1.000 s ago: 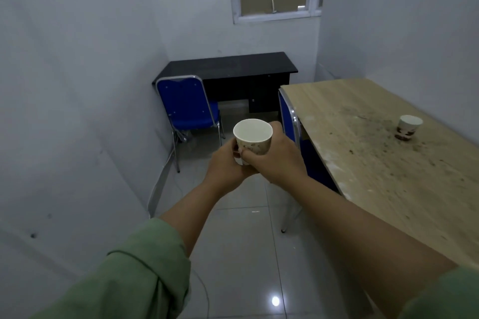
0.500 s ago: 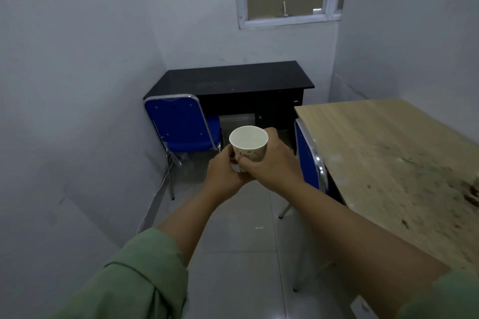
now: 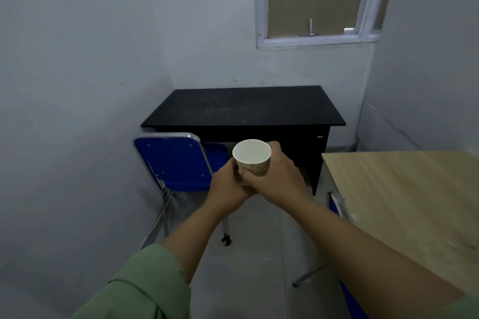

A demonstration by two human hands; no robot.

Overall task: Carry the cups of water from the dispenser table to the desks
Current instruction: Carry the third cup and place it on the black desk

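I hold a white paper cup (image 3: 252, 155) upright in front of me with both hands. My right hand (image 3: 273, 177) wraps its side and my left hand (image 3: 226, 188) cups it from below and the left. The cup's inside looks pale; I cannot make out the water level. Straight ahead a black desk (image 3: 243, 106) stands against the back wall under a window, its top bare but dusty. A light wooden desk (image 3: 404, 199) fills the right side.
A blue chair with a metal frame (image 3: 176, 160) stands left of the black desk, close to the left wall. A second blue chair (image 3: 337, 204) is tucked at the wooden desk's edge. A tiled floor aisle (image 3: 256, 254) runs between them toward the black desk.
I have moved forward along the aisle; the black desk and blue chair are nearer. The cup standing on the wooden desk has passed out of view on the right. Both hands still hold the cup.
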